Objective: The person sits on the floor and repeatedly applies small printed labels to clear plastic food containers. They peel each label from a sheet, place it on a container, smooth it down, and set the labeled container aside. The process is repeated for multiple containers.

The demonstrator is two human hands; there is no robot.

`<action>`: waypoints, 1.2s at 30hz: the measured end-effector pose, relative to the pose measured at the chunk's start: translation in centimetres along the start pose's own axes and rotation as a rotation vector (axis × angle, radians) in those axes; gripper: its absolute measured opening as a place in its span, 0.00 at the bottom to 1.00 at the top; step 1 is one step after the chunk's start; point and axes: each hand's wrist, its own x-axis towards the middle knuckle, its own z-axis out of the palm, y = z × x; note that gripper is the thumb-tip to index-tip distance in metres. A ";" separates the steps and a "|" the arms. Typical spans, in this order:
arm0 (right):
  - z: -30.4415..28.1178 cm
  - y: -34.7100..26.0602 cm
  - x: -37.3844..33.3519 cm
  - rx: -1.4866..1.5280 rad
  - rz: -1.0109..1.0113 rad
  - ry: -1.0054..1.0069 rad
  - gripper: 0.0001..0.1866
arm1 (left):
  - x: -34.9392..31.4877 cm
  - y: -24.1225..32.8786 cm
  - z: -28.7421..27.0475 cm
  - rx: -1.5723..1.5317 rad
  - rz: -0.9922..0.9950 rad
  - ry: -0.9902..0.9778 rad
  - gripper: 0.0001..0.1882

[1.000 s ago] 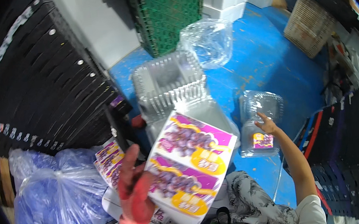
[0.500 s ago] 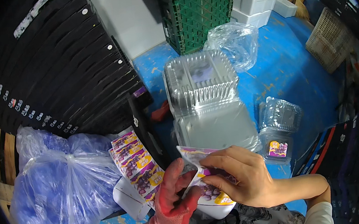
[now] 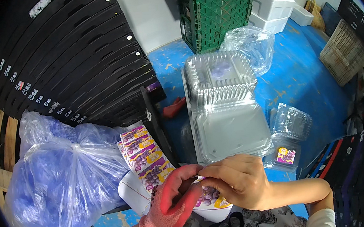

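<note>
My left hand point(image 3: 170, 206) wears a red coated glove, its thumb and fingers closed at the upper edge of a sheet of grape-print stickers point(image 3: 210, 199). My bare right hand point(image 3: 241, 183) pinches the same edge, and the fingertips of both hands meet there. Whether a sticker is peeled off its backing is hidden behind the fingers. Beside the left hand lie more sticker sheets point(image 3: 144, 156), purple, white and yellow. Beyond the hands stands a stack of clear plastic clamshell boxes point(image 3: 220, 77), with the open lids point(image 3: 233, 130) toward me.
At the right, a smaller open clamshell point(image 3: 288, 123) bears one grape sticker point(image 3: 286, 155). A tied bag of bluish plastic point(image 3: 68, 180) sits at the left, below stacked black crates point(image 3: 82, 66). A green crate point(image 3: 224, 14) and white foam boxes point(image 3: 273, 6) stand behind on the blue floor.
My hands have come together at the sheet's top edge, and its raised upper part is now hidden behind the fingers. The whole view has shifted slightly, moving the surroundings rightward.
</note>
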 end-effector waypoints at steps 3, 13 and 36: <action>0.2 -0.2 0.0 0.003 0.010 0.024 0.10 | -0.1 0.0 -0.4 0.050 -0.007 -0.012 0.17; 0.3 -0.3 -0.2 0.108 0.160 -0.032 0.10 | 0.0 0.0 -0.6 0.145 0.070 -0.011 0.16; 0.2 -0.5 0.1 0.048 0.054 0.070 0.08 | -0.1 0.2 -0.4 0.227 0.106 0.019 0.14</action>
